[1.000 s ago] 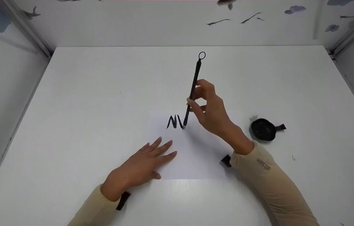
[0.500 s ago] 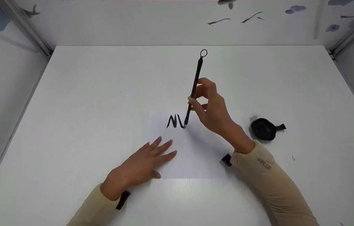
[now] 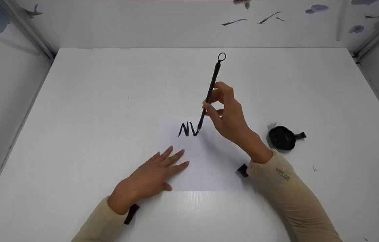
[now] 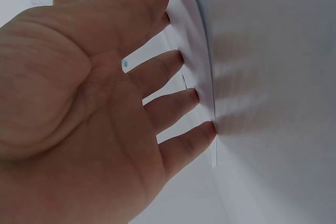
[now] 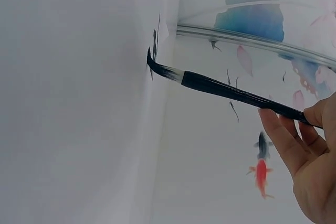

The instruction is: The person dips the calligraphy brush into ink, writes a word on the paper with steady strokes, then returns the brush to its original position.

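White table: the white table (image 3: 85, 101) carries everything, with walls printed with blue clouds and fish around it
Paper: a white sheet of paper (image 3: 209, 168) lies at the table's centre, seen from the head camera
Writing: black strokes (image 3: 187, 129) near the sheet's 11 o'clock corner read roughly as "NV"
Brush: a dark calligraphy brush (image 3: 210, 91) stands tilted, its ring end toward 12 o'clock and its inked tip at the right end of the strokes; the right wrist view shows the tip (image 5: 152, 61) touching the paper
Right hand: the right hand (image 3: 228, 114) pinches the brush shaft between thumb and fingertips at about mid-length, at 3 o'clock of the strokes
Left hand: the left hand (image 3: 152, 178) lies flat with fingers straight and spread, holding nothing; the left wrist view shows its fingertips (image 4: 207, 128) pressing on the paper's edge at the sheet's 8 o'clock side
Ink dish: a small black dish (image 3: 282, 137) with a short handle sits on the table at 3 o'clock of the paper, well apart from the brush tip; its inside is black and what it holds cannot be told
Sleeve label: the beige right sleeve (image 3: 290, 191) bears small printed letters (image 3: 282, 173), too small to read
Wrist straps: dark straps (image 3: 131, 213) show at both wrists
In the way: the right hand and forearm cover part of the paper's right side
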`<act>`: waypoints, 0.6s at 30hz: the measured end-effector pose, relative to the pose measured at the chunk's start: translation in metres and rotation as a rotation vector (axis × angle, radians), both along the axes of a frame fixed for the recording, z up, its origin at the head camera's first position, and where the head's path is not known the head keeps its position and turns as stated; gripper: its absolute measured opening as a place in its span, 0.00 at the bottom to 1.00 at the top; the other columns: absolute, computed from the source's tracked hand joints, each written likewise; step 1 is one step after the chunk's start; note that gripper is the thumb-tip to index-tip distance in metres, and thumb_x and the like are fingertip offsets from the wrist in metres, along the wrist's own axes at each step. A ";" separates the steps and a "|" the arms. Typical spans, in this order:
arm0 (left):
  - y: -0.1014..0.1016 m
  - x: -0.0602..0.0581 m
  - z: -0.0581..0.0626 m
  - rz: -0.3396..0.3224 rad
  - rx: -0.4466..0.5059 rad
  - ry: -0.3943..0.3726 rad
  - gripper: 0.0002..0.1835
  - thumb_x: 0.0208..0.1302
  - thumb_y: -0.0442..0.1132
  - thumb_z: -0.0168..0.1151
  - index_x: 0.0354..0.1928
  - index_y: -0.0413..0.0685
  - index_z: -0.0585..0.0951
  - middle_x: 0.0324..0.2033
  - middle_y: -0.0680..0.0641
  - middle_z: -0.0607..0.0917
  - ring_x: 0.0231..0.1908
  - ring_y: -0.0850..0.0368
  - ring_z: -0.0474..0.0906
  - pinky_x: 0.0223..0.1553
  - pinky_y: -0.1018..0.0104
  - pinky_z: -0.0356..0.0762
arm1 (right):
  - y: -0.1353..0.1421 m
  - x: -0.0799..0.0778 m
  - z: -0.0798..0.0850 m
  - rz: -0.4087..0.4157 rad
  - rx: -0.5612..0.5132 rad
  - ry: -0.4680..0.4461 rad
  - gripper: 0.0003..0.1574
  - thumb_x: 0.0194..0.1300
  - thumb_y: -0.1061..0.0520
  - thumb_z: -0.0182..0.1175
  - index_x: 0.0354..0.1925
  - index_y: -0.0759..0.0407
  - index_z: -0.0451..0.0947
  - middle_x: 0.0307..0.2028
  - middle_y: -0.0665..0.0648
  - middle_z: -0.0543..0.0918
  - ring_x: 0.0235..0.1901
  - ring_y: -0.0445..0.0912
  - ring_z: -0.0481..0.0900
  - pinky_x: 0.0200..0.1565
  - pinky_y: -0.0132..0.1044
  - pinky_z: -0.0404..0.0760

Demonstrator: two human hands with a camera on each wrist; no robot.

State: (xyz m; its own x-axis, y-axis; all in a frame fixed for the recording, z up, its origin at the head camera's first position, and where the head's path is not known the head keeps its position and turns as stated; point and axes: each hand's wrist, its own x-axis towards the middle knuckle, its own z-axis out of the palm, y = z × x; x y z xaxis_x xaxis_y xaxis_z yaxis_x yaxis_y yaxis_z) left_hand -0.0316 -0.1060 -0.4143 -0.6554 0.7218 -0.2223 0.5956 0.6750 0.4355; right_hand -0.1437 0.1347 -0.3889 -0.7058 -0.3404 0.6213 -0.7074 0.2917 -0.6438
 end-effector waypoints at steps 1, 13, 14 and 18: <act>0.000 0.000 0.000 0.000 0.000 0.000 0.41 0.55 0.39 0.70 0.71 0.53 0.64 0.73 0.46 0.53 0.72 0.42 0.42 0.67 0.45 0.50 | 0.000 0.000 0.000 0.000 -0.005 0.001 0.32 0.66 0.68 0.56 0.62 0.55 0.52 0.39 0.58 0.77 0.35 0.48 0.82 0.29 0.35 0.84; 0.000 0.000 0.002 -0.004 0.005 -0.005 0.41 0.56 0.39 0.70 0.71 0.52 0.64 0.73 0.45 0.53 0.72 0.41 0.43 0.67 0.44 0.50 | 0.000 -0.003 -0.002 -0.035 -0.015 0.036 0.32 0.67 0.67 0.57 0.60 0.55 0.51 0.38 0.60 0.78 0.36 0.47 0.82 0.31 0.37 0.84; 0.000 0.000 0.002 -0.005 0.005 -0.005 0.41 0.56 0.39 0.70 0.71 0.52 0.64 0.73 0.45 0.53 0.72 0.41 0.43 0.67 0.44 0.50 | 0.000 -0.003 -0.002 -0.036 -0.017 0.040 0.32 0.66 0.68 0.57 0.60 0.55 0.51 0.38 0.60 0.78 0.37 0.47 0.82 0.31 0.38 0.84; 0.000 0.000 0.001 -0.008 0.004 -0.006 0.41 0.56 0.39 0.69 0.71 0.52 0.63 0.73 0.45 0.53 0.72 0.41 0.43 0.67 0.44 0.50 | 0.000 -0.004 -0.003 -0.034 -0.026 0.056 0.32 0.66 0.69 0.56 0.60 0.55 0.51 0.37 0.60 0.78 0.37 0.47 0.82 0.31 0.38 0.84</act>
State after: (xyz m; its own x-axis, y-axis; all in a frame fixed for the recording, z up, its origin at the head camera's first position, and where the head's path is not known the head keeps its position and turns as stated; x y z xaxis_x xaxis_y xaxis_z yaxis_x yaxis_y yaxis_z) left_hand -0.0315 -0.1060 -0.4133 -0.6483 0.7278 -0.2235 0.5983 0.6685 0.4417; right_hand -0.1478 0.1352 -0.3923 -0.6808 -0.2999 0.6683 -0.7323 0.2995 -0.6116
